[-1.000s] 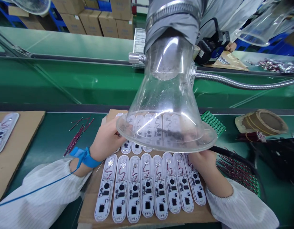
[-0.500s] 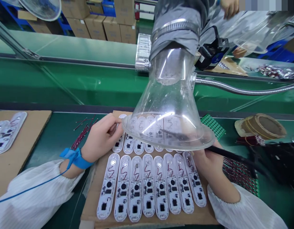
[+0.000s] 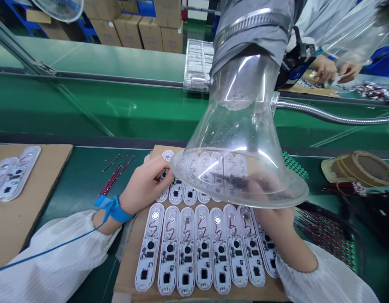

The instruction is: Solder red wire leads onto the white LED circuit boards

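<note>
My left hand (image 3: 147, 179), with a blue strap round its wrist, is closed in a pinch over the left end of the back row of white oblong circuit boards. Whatever its fingertips grip is hidden. Behind the clear fume hood (image 3: 241, 147), my right hand (image 3: 273, 221) is wrapped round a dark soldering iron (image 3: 234, 181) that points left over the back row. Its tip is blurred through the plastic. The front row of oblong boards (image 3: 202, 248), each with a round disc and thin red wires, lies on a cardboard sheet (image 3: 128, 269).
Loose dark red wires (image 3: 114, 179) lie left of my left hand. Another cardboard sheet (image 3: 33, 219) with boards is at far left. Right are green wired panels (image 3: 330, 235) and a round brown container (image 3: 365, 168). A metal hose (image 3: 333, 113) crosses behind; a co-worker's hands (image 3: 327, 69) are beyond.
The view has shifted, so the bench things sit slightly further right and the hood looks larger. The iron's handle is now hidden behind the hood. The co-worker's two hands have come together over the far bench.
</note>
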The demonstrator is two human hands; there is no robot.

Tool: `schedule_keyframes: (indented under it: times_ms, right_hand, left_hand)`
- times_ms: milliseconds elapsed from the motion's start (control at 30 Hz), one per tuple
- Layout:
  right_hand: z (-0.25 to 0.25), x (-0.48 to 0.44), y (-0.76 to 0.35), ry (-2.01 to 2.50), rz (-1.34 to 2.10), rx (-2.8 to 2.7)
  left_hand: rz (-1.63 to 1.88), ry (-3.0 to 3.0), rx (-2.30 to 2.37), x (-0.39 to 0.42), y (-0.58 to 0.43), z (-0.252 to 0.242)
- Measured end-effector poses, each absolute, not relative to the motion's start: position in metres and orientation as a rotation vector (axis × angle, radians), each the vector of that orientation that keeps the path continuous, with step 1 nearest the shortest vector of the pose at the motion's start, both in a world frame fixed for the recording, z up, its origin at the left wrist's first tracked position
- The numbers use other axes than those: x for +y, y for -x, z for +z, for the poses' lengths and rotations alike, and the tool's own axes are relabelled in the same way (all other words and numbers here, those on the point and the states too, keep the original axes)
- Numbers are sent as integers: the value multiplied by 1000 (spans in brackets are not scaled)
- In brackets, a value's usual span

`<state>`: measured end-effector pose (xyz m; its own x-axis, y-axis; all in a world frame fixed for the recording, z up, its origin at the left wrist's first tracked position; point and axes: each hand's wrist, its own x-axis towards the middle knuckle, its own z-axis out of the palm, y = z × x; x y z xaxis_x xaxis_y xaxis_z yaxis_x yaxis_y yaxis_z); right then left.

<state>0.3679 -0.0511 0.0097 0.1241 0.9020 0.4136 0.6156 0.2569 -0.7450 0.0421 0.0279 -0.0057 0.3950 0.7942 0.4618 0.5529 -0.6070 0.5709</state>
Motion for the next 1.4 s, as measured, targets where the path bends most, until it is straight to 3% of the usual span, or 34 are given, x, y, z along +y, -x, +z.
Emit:
schedule_keyframes:
  times_ms: [1200, 1400]
  right_hand:
    - [4, -48, -372, 1446, 416, -1771]
    - [30, -52, -365, 1414, 375, -1735]
  left_hand:
    - [1083, -2481, 1055, 27, -40, -8]
    - [1106, -2387, 1204, 24, -21, 6]
